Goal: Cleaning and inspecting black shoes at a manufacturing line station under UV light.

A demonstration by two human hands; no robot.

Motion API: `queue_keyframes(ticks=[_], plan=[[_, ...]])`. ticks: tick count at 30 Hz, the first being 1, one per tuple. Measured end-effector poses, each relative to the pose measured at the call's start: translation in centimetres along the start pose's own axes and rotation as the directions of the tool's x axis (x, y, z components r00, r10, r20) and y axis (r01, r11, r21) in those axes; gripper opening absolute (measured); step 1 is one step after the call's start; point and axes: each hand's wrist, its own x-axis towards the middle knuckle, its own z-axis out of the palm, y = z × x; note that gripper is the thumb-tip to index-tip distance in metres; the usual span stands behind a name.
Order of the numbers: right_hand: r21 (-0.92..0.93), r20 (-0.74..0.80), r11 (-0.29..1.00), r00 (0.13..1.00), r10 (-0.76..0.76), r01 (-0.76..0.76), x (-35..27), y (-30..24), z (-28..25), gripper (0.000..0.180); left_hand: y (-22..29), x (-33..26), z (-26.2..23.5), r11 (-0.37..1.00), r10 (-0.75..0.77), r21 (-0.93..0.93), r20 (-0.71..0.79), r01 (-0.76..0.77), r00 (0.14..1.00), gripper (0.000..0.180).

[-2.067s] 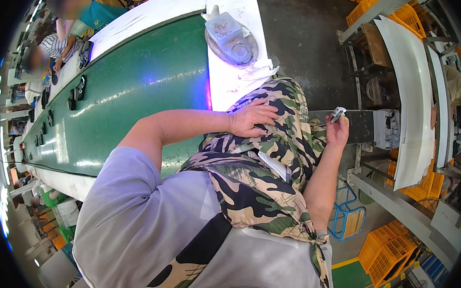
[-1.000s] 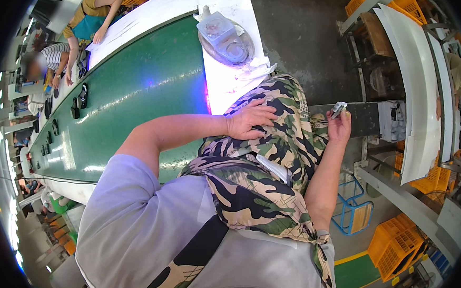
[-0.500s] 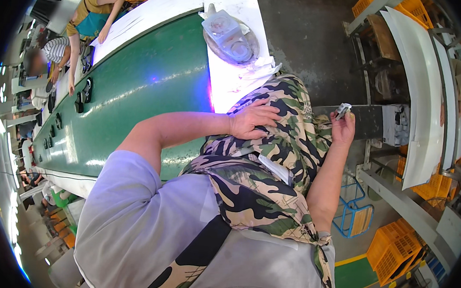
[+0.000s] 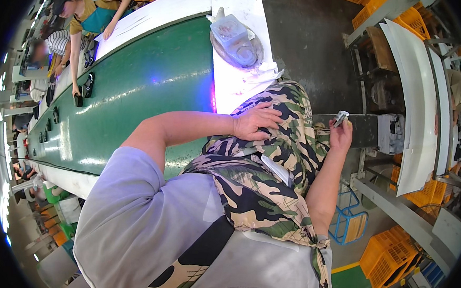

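Observation:
My left hand (image 4: 258, 121) lies flat on the camouflage apron (image 4: 291, 108) over my lap, its fingers stretched out and holding nothing. Out to the right, my right hand (image 4: 340, 135) pinches a small silvery metal-looking piece (image 4: 340, 118) between thumb and fingers; its exact kind is too small to make out. Beyond my left hand, a translucent plastic container (image 4: 232, 32) with round hollows rests on a roundish tray (image 4: 252, 61) on the white table end. A crumpled white cloth or paper (image 4: 266, 72) lies beside it, close to my knee.
A green conveyor belt (image 4: 156, 60) runs along my left, with several dark shoes (image 4: 88, 85) on it. Across it, a person in a mustard top (image 4: 91, 11) reaches onto the belt. At right are a blue-framed stool (image 4: 349, 225), orange crates (image 4: 390, 254) and white boards (image 4: 410, 102).
My hands keep nearly the same pose, and the metal piece stays in my right hand. The co-worker across the belt now has a hand on a dark shoe. The view has shifted slightly.

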Motion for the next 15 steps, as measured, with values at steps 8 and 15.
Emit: queue_keyframes(ticks=[8,15], plan=[[-0.006,0.007,1.000,1.000,0.014,-0.014,-0.41,-0.21,0.69,0.011,-0.17,-0.11,0.12,1.000,0.001,-0.001,-0.004,-0.001,1.000,0.039],[0.001,0.006,1.000,1.000,0.013,-0.013,-0.34,-0.11,0.39,0.012,-0.11,-0.09,0.12,1.000,-0.006,-0.002,-0.003,0.006,1.000,0.039]])
